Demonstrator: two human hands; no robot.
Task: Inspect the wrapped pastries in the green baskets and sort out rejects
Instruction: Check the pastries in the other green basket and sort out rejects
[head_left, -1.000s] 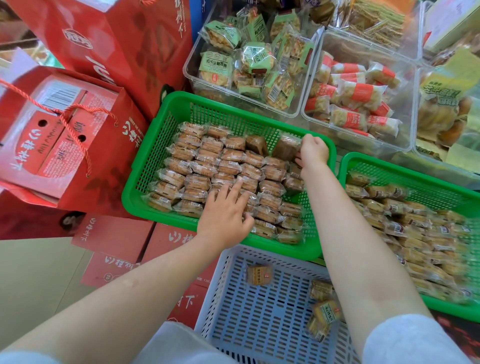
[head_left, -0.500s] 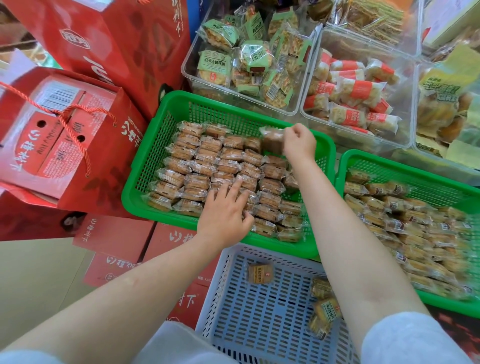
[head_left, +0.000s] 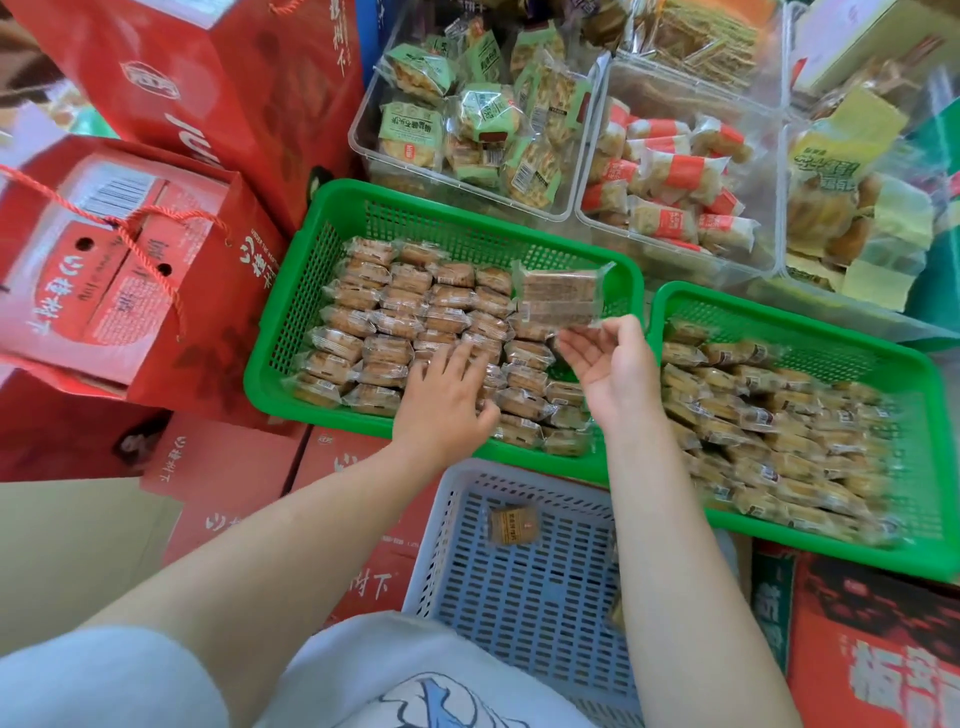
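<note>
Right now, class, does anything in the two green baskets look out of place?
Yes: one clear-wrapped pastry is lifted out of the neat rows of the left green plastic basket, pinched by the right hand. The left hand rests on the rows.

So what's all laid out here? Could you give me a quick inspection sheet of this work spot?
Surface: red cartons under the baskets; no table seen.
Job's things: left green basket holds neat rows of wrapped pastries; right green basket holds a looser pile; blue-grey basket holds one visible wrapped piece.
Clutter: clear bins of other packaged snacks behind.
Grippers: left hand rests flat on the rows; right hand pinches a wrapped pastry raised above the left basket.
Cables: nothing seen.
Surroundings: red gift boxes with rope handles on the left.
</note>
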